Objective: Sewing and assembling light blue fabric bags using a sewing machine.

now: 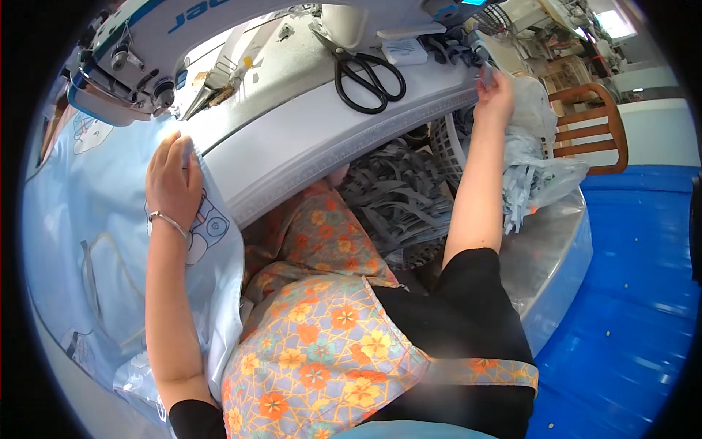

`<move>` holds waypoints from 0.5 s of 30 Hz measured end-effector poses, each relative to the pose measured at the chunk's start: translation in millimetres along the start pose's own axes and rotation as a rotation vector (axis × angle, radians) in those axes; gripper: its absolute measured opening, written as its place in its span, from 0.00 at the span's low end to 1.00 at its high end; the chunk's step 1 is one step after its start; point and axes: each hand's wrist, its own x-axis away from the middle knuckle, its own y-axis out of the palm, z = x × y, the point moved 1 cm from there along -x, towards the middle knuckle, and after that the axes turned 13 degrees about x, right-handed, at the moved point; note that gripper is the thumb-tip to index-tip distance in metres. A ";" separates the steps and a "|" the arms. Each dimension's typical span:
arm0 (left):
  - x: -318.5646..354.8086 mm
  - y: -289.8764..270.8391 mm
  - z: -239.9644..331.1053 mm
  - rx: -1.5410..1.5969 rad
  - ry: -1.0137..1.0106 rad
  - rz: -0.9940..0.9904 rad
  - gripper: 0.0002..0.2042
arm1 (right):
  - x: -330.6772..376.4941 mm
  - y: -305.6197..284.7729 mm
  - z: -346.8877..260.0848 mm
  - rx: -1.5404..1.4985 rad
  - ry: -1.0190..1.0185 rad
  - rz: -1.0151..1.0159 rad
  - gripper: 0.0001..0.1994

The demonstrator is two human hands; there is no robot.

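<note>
The person's hands are well apart. The left hand (172, 175) rests on light blue cloth (110, 190) at left, near the sewing machine (117, 84); the right hand (495, 101) bends at the table's (285, 135) far right. Whether either pinches anything, one cannot tell. Scissors (342, 55) lie between them.

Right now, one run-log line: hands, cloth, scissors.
left hand: on light-blue cloth near sewing machine | right hand: by right end of table, grip unclear | black-handled scissors: on table, untouched
</note>
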 end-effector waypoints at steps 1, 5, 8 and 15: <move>3.1 -5.8 7.6 -0.014 -0.012 -0.004 0.14 | 14.5 6.3 -0.3 -0.306 -0.017 -0.052 0.05; 7.3 -9.7 73.8 0.465 -0.022 0.046 0.15 | 130.2 67.2 -45.8 -0.362 -0.200 -0.446 0.03; 3.8 -16.2 106.1 1.287 -0.430 -0.141 0.19 | 227.3 114.2 -65.2 -0.157 -0.189 -0.833 0.03; 10.9 -20.6 82.9 1.405 -0.670 -0.027 0.17 | 290.0 154.3 -65.0 -0.063 -0.313 -0.993 0.02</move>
